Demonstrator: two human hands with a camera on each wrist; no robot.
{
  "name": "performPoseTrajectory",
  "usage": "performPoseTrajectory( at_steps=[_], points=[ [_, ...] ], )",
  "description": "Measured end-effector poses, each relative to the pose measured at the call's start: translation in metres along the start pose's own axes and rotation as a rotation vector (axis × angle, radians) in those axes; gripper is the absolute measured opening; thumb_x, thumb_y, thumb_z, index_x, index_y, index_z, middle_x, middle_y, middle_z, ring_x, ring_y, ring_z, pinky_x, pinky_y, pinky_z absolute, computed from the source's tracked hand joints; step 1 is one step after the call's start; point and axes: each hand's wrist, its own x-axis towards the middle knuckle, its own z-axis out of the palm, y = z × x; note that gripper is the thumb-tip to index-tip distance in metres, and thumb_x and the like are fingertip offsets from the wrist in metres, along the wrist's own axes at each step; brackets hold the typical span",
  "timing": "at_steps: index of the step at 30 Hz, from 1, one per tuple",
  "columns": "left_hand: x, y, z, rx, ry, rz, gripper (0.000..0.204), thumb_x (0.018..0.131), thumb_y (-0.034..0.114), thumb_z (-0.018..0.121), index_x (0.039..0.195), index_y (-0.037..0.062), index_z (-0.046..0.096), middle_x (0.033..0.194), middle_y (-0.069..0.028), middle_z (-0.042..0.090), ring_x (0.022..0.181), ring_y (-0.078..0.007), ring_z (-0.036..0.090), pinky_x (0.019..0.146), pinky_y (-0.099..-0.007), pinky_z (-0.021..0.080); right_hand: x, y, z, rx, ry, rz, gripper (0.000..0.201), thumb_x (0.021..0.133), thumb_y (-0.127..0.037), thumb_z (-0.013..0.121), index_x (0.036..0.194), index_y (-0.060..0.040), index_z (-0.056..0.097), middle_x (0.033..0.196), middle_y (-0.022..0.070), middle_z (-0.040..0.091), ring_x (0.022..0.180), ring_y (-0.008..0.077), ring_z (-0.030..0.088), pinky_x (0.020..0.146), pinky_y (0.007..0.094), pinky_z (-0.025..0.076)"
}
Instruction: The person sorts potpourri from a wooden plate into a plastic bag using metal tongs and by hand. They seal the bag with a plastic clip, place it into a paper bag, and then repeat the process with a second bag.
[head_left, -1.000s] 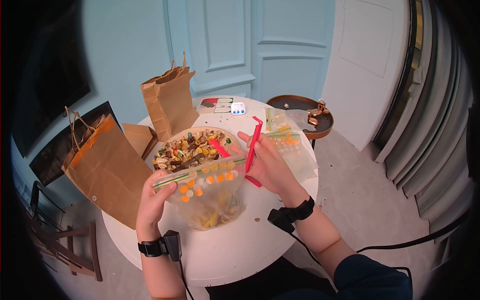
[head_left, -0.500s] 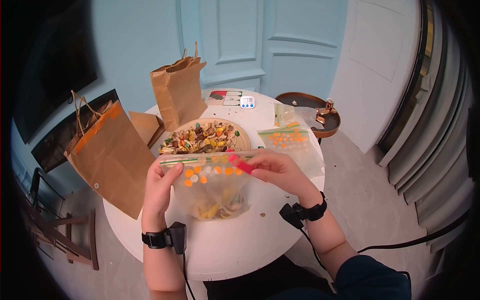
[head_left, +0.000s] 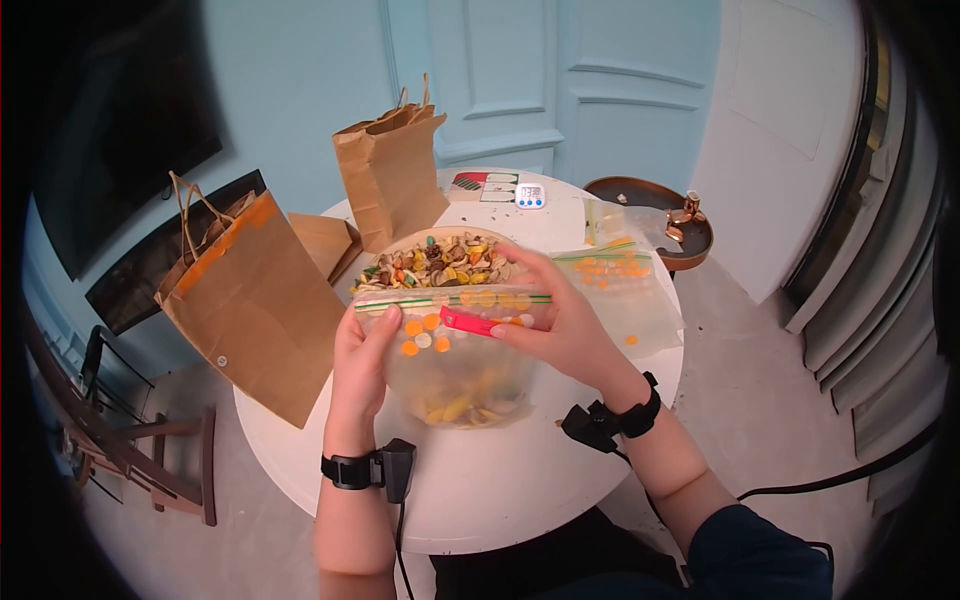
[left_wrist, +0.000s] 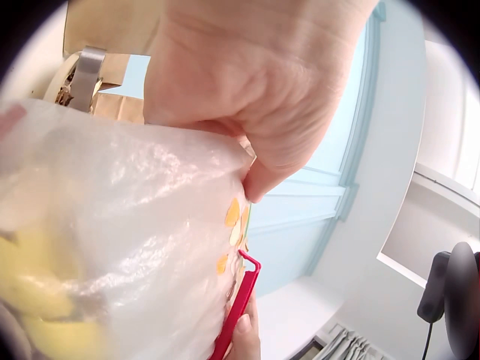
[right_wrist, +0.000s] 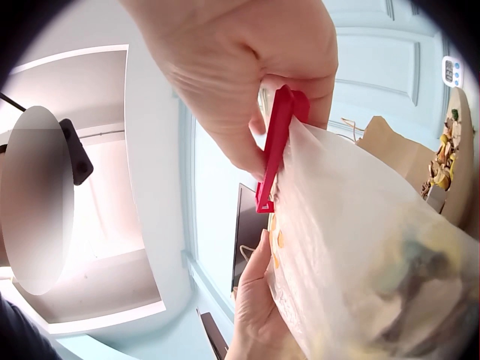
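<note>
A clear zip bag with orange and white dots hangs upright over the table, a yellowish mix in its bottom. My left hand grips its left top corner, thumb in front. At the right side, my right hand pinches a red bag clip, which slants across the bag's front just under the green zip line. In the right wrist view, the clip stands at the bag's edge between thumb and fingers. The left wrist view shows the hooked end of the clip beside the dots.
Behind the bag, a round wooden tray holds a dried mix. Brown paper bags stand at the left and back. More dotted zip bags lie at the right, near a small timer. A dark side table stands beyond.
The right hand has brought the clip from upright beside the bag to across its front. One second ago its two arms were spread apart. The left hand keeps its grip.
</note>
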Motion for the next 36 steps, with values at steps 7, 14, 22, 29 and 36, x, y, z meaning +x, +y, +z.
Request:
performPoseTrajectory(
  at_steps=[7,14,22,29,36],
  points=[
    [-0.002,-0.012,0.016,0.007,0.089,0.122,0.026,0.092,0.012,0.056,0.115,0.0011,0.051,0.108,-0.0066,0.061,0.094,-0.0101,0.058,0.082,-0.0261,0.047,-0.001,0.016,-0.007,0.195,0.136,0.136,0.049,0.079,-0.005,0.069,0.122,-0.0044,0.045,0.109,0.0097,0.057,0.097,0.0152,0.061,0.079,0.0241,0.050],
    [-0.011,-0.015,0.034,0.002,0.118,0.145,0.023,0.092,0.012,0.057,0.112,0.0012,0.053,0.105,-0.0059,0.062,0.095,-0.0094,0.057,0.084,-0.0251,0.045,-0.006,0.025,-0.004,0.179,0.135,0.187,0.030,0.079,-0.012,0.071,0.101,-0.0043,0.053,0.098,0.0026,0.060,0.089,0.0060,0.058,0.074,0.0216,0.049],
    [-0.009,-0.017,0.034,0.159,0.253,0.189,0.020,0.092,0.016,0.058,0.105,0.0017,0.055,0.098,-0.0050,0.063,0.086,-0.0084,0.057,0.078,-0.0235,0.045,-0.011,0.033,-0.024,0.185,0.010,0.233,0.039,0.083,-0.015,0.067,0.118,-0.0015,0.054,0.101,0.0024,0.062,0.089,0.0070,0.057,0.075,0.0222,0.047],
    [-0.007,-0.011,0.026,-0.073,0.056,-0.047,0.029,0.093,0.021,0.056,0.112,0.0001,0.052,0.107,-0.0096,0.063,0.092,-0.0136,0.061,0.082,-0.0280,0.048,-0.010,0.025,-0.031,0.163,-0.121,0.277,0.037,0.089,-0.015,0.060,0.123,-0.0015,0.053,0.106,0.0029,0.063,0.093,0.0079,0.056,0.084,0.0255,0.045],
    [-0.007,-0.008,0.021,-0.196,-0.128,-0.171,0.030,0.094,0.021,0.052,0.115,-0.0009,0.050,0.109,-0.0116,0.062,0.096,-0.0162,0.062,0.085,-0.0303,0.049,-0.011,0.029,-0.030,0.150,-0.200,0.220,0.029,0.089,-0.018,0.061,0.113,-0.0019,0.057,0.105,0.0017,0.060,0.095,0.0086,0.055,0.085,0.0259,0.044]
  ],
)
